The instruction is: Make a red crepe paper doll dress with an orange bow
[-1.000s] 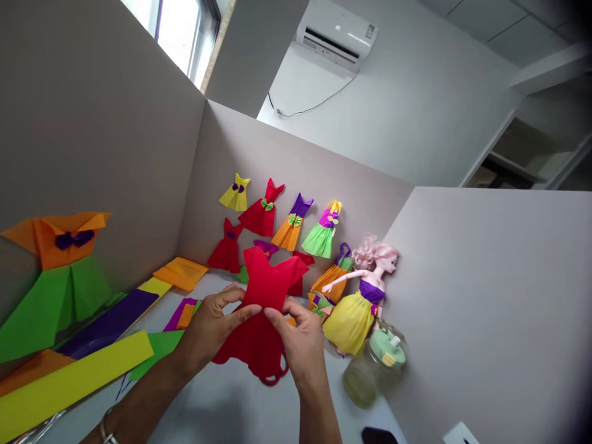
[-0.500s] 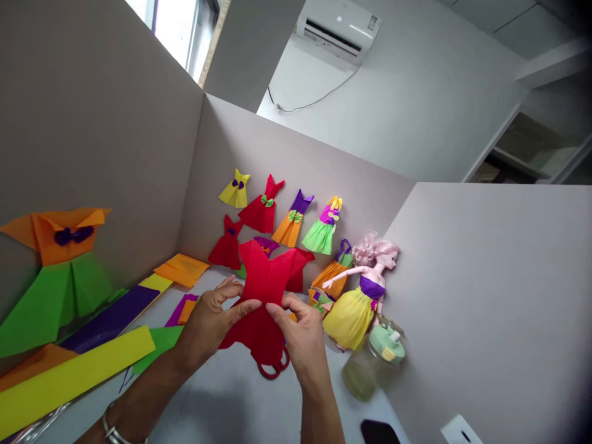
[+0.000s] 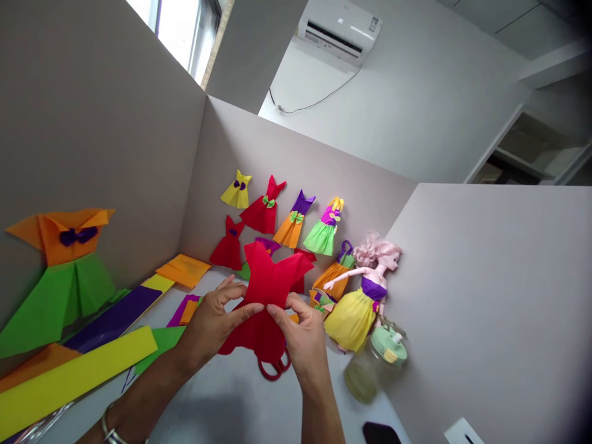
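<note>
A red paper dress with a pointed neckline and flared skirt is held upright in front of me. My left hand pinches its waist from the left, thumb in front and fingers behind. From the right, my right hand grips the same waist, and the two thumb tips nearly meet at the middle. Below the skirt, red-handled scissors lie on the table, their blades hidden behind the dress.
Several paper dresses hang on the back panel. A doll in a yellow skirt leans at right, beside a lidded glass jar and a dark phone. Folded coloured paper and a large orange-and-green dress are at left.
Both thumbs have slid slightly closer together at the dress's waist. The dress is tilted a little further; the whole view has shifted slightly.
</note>
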A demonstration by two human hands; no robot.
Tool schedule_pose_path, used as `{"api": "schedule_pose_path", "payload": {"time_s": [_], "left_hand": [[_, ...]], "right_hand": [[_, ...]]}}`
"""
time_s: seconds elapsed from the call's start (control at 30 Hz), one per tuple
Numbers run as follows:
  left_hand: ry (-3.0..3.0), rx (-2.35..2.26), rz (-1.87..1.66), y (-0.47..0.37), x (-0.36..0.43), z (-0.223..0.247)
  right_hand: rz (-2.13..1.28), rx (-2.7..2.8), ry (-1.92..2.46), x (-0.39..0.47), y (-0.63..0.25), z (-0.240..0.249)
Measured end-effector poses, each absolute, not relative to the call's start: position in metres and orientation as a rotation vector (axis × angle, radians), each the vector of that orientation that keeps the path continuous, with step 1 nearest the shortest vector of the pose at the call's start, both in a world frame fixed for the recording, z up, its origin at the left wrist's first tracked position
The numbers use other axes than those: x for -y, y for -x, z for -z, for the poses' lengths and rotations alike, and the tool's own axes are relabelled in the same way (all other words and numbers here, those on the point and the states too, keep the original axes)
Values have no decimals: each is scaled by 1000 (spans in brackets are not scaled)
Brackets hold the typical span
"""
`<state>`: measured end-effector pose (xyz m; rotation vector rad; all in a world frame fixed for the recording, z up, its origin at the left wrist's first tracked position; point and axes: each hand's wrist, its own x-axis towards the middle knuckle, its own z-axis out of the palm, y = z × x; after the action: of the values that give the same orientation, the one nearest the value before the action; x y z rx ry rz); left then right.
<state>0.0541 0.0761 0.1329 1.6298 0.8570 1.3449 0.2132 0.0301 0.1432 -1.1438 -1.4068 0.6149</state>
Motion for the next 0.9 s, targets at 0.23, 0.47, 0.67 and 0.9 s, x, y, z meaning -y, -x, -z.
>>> {"api": "schedule_pose_path", "payload": {"time_s": [0.23,0.47,0.67,0.9], "left_hand": [[-1797,-799,-1440,-53,-78,-131],[-2052,-658,-1612,-49,-80,-122],[-2207,-617,-1693,-44,-84,-125],[-2274,-547,-1717,-40,-96,-121]], "right_hand": [[-620,1410,1106,-31,-211,-143],[-346,1595,940,-27,-216,-145],[-257,1643,825,-26,-218,-149],[-231,1658,843,-24,-220,-147]]}}
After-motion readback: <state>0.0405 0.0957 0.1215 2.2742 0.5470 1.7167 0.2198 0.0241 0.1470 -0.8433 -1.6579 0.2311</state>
